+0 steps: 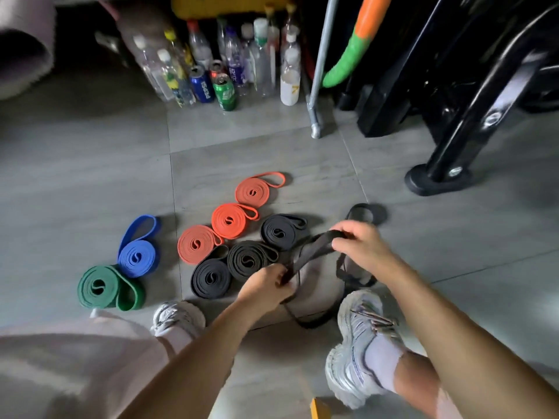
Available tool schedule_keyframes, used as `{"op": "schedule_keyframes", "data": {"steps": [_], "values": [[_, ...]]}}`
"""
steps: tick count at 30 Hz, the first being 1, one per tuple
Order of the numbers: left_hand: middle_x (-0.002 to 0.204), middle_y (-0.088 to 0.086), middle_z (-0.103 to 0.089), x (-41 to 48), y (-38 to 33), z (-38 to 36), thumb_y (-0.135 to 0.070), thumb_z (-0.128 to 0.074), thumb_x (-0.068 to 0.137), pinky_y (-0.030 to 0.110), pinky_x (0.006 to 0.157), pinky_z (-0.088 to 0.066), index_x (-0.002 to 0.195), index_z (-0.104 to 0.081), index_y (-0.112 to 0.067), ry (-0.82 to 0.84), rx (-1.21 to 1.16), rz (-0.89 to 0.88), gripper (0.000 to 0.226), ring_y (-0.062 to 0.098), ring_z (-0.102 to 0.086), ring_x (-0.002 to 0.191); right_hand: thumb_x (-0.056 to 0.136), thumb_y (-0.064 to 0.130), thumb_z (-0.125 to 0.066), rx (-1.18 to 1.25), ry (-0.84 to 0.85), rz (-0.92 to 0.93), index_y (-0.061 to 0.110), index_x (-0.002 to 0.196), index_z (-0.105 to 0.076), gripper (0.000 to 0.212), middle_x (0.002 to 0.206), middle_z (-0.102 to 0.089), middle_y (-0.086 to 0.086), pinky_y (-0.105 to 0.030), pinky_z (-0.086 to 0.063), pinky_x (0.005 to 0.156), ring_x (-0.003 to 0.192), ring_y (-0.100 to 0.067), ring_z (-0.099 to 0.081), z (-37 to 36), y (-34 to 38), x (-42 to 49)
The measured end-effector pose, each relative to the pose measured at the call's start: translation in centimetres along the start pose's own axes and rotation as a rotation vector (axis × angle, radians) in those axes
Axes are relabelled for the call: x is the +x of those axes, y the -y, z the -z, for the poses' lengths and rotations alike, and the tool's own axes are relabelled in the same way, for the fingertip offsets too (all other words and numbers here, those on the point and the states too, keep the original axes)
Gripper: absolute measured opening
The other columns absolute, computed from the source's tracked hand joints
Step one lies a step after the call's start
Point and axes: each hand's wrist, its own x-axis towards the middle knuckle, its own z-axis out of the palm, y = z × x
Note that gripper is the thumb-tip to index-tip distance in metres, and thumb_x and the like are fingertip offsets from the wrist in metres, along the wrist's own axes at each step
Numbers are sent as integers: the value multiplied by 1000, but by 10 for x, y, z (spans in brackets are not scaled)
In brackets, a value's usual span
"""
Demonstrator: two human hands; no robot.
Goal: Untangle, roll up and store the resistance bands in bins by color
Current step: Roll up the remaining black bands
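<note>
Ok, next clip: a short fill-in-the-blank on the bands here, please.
1. The rolled orange bands number ____.
2. The left hand and right hand hold a loose band coloured ____.
3. The green roll lies beside the one ____ roll.
Missing words: three, black, blue.

The left hand (266, 288) and right hand (360, 246) are bare, as are both forearms. A pale pink garment (60, 367) covers the near-left leg. The feet wear chunky white-and-silver mesh shoes — the left sneaker (178, 316), and the right sneaker (357, 337) with grey laces — over pale lilac socks (382, 362).
</note>
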Motion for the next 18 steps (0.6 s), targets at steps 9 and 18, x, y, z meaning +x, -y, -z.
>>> {"op": "schedule_keyframes", "data": {"steps": [9,18], "values": [[78,0,-65,-64,-56,53,-14,-67,83,32,72,-49,86,-65,-19,-333,-256,-245,6,19,-64,76,81,0,-58,118,-385,5,18,65,-56,24,63,-52,-1,-29,-36,66,66,-18,-49,83,10,-78],[80,-18,-68,-159,-152,106,-3,-67,80,13,59,-44,92,-71,-24,-190,-290,-539,25,-5,-57,55,57,44,-83,-29,-69,227,37,112,-60,60,121,-62,7,-33,-43,102,114,-8,-57,62,61,-141]]}}
